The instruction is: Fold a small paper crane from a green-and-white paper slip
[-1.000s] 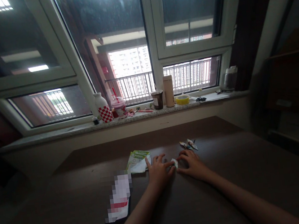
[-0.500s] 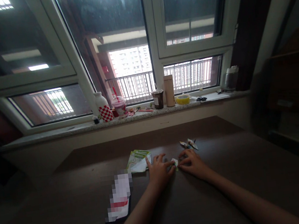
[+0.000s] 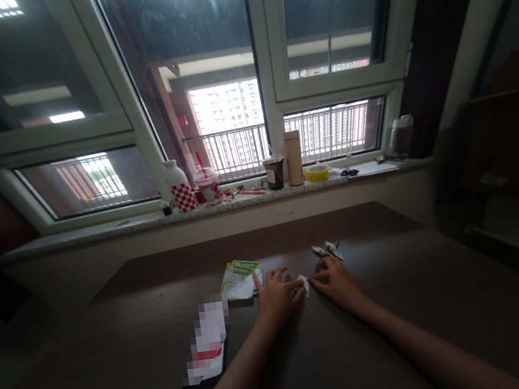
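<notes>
A small folded piece of paper (image 3: 304,286), white with green, lies on the dark table between my hands. My left hand (image 3: 276,296) pinches its left side near the thumb, the other fingers spread over the table. At the paper's right edge, the fingertips of my right hand (image 3: 339,282) are closed on it; the exact grip is small and partly hidden. Just beyond my right hand sit folded paper pieces (image 3: 327,250) with points. Left of my left hand lies a stack of green and white printed paper sheets (image 3: 240,279), partly covered by that hand's fingers.
A phone-like object with a blurred screen (image 3: 209,342) lies left of my left forearm. Along the windowsill (image 3: 149,219) stand a checkered bottle (image 3: 182,188), a pink drink cup (image 3: 208,187), a dark cup (image 3: 274,172), a beige flask (image 3: 293,159), yellow tape (image 3: 317,173) and scissors (image 3: 349,172).
My right hand has shifted slightly, its fingers straighter at the paper's right edge, showing more of the paper. My left hand stays in place.
</notes>
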Demonstrator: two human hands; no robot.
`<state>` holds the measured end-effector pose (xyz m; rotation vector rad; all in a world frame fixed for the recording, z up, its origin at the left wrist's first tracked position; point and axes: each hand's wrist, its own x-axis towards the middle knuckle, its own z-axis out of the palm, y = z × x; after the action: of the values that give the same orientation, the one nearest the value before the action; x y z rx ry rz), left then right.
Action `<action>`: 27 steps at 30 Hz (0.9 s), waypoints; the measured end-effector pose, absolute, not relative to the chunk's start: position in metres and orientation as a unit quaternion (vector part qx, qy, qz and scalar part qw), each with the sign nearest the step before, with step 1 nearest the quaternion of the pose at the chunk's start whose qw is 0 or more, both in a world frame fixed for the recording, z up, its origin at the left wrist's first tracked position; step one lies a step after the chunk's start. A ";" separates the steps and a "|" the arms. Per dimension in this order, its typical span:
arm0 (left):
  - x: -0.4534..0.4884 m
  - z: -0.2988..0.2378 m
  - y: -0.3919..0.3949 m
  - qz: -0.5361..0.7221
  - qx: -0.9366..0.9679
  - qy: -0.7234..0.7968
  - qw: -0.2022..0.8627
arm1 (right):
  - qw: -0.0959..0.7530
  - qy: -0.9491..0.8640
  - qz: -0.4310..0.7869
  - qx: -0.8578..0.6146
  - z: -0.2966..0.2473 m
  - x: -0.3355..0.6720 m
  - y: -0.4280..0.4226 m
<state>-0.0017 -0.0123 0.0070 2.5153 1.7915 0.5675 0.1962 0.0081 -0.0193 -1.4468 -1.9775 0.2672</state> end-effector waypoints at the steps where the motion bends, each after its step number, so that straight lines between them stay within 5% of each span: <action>1: -0.002 0.007 -0.012 0.182 0.801 0.570 0.001 | 0.331 -0.757 0.099 -0.554 -0.019 0.196 0.008; 27: -0.001 0.007 -0.013 0.186 0.796 0.576 0.007 | 0.319 -0.760 0.101 -0.557 -0.023 0.192 0.014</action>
<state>-0.0010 -0.0129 0.0070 2.4910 1.8012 0.5804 0.1918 0.0139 -0.0228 -1.4659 -1.9990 0.2649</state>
